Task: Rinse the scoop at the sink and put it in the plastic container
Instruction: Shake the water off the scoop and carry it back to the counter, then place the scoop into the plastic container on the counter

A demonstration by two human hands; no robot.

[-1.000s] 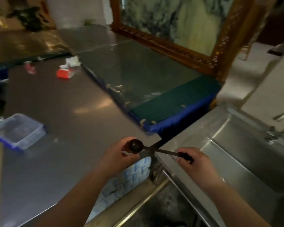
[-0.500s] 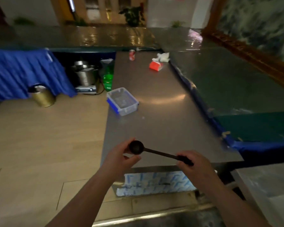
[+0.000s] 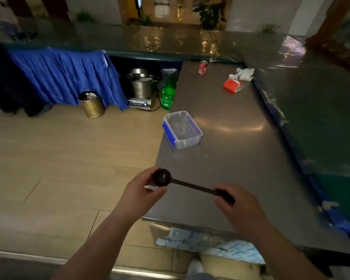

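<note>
I hold a dark long-handled scoop [image 3: 188, 183] level in front of me, over the near edge of the steel counter [image 3: 236, 158]. My left hand [image 3: 141, 190] pinches its round bowl between thumb and fingers. My right hand [image 3: 238, 203] grips the thick end of the handle. The clear plastic container [image 3: 182, 129] with blue clips stands open and empty on the counter's left edge, well beyond the scoop. The sink is out of view.
A red packet [image 3: 232, 85] with white tissue and a red can [image 3: 202, 67] lie at the counter's far end. A blue-edged glass-topped table [image 3: 321, 122] borders the right. On the wooden floor to the left stand a gold bin [image 3: 92, 105], a steel pot [image 3: 141, 85] and a green bottle [image 3: 167, 96].
My view has swung left, away from the sink, towards the counter and the floor. The container now lies ahead of me. Both hands have kept the same hold on the scoop.
</note>
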